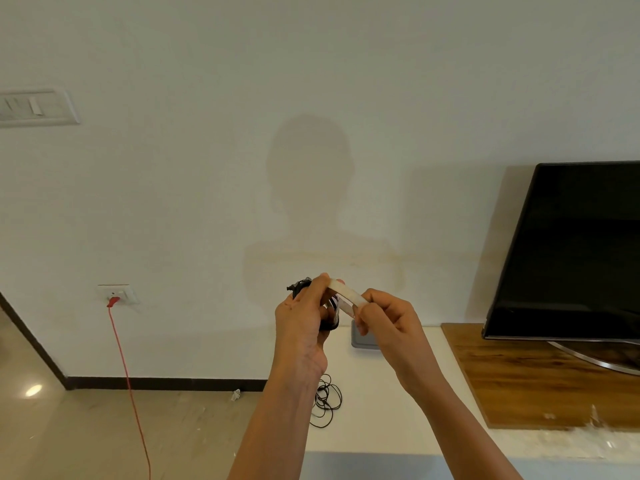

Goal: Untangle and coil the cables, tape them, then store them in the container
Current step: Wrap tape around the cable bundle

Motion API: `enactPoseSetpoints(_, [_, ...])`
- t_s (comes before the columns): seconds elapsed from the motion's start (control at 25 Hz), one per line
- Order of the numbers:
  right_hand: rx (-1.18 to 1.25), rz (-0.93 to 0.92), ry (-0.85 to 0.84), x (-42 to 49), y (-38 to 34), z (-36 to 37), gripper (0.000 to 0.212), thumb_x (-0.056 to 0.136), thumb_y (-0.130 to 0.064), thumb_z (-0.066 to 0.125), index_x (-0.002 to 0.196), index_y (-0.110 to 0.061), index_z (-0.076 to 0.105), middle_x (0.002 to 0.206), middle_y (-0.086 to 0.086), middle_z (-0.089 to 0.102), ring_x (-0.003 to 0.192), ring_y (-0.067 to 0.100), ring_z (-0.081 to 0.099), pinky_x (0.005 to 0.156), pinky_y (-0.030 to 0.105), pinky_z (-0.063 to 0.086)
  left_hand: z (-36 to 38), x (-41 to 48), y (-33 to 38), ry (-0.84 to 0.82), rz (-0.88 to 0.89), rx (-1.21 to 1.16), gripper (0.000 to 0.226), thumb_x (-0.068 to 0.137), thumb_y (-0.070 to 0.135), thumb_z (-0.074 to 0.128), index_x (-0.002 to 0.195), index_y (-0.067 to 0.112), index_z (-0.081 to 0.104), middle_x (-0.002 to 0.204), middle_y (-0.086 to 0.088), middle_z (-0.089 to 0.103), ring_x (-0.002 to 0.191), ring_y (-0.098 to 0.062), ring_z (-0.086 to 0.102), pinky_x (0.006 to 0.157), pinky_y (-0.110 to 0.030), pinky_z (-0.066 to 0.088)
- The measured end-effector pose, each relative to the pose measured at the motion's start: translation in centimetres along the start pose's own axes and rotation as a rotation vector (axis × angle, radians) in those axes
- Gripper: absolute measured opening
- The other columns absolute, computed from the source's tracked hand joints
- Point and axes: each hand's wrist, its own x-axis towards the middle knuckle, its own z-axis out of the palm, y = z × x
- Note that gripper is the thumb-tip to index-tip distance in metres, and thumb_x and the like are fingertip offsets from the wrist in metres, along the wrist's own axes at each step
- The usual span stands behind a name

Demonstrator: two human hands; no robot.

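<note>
My left hand (304, 317) grips a small coiled black cable (298, 285) raised in front of the wall; part of the coil shows above and below my fingers. A strip of whitish tape (348, 292) stretches from that coil to my right hand (388, 323), which pinches the tape's other end. A loose tangle of thin black cable (327, 400) lies on the white counter (398, 393) below my left wrist. A grey container (362, 341) sits at the back of the counter, mostly hidden behind my right hand.
A black TV (571, 251) stands on a wooden board (540, 379) at the right. A red cord (130, 386) hangs from a wall socket (117, 294) to the floor at the left. A switch panel (36, 107) is on the wall.
</note>
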Motion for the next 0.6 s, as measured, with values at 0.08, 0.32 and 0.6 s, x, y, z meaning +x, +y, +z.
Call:
enactPoseSetpoints(0.08, [-0.025, 0.008, 0.046, 0.12, -0.14, 0.09, 0.042, 0.069, -0.043, 0.047, 0.063, -0.001, 0.050, 0.059, 0.015, 0.039, 0.056, 0.015, 0.033, 0.053, 0.025, 0.028, 0.00, -0.21, 0.05, -0.009, 0.002, 0.013, 0.008, 0.083, 0.018, 0.069, 0.086, 0.010, 0.069, 0.084, -0.008, 0.069, 0.055, -0.011, 0.050, 0.053, -0.021, 0.044])
enactPoseSetpoints(0.32, [-0.069, 0.029, 0.071, 0.51, 0.10, 0.25, 0.051, 0.070, -0.040, 0.049, 0.070, 0.011, 0.046, 0.064, 0.026, 0.031, 0.057, 0.020, 0.028, 0.053, 0.030, 0.026, -0.19, -0.48, 0.06, -0.092, -0.001, 0.062, 0.006, 0.080, 0.013, 0.069, 0.081, 0.010, 0.074, 0.062, -0.001, 0.061, 0.051, -0.010, 0.044, 0.051, -0.021, 0.042])
enactPoseSetpoints(0.6, [-0.062, -0.001, -0.070, 0.23, -0.09, -0.26, 0.026, 0.077, -0.022, 0.041, 0.062, -0.017, 0.062, 0.059, 0.004, 0.053, 0.059, 0.010, 0.045, 0.057, 0.020, 0.036, -0.72, 0.23, -0.05, -0.090, -0.075, -0.014, 0.011, 0.081, 0.017, 0.070, 0.086, 0.007, 0.070, 0.073, -0.007, 0.067, 0.060, -0.016, 0.055, 0.062, -0.027, 0.049])
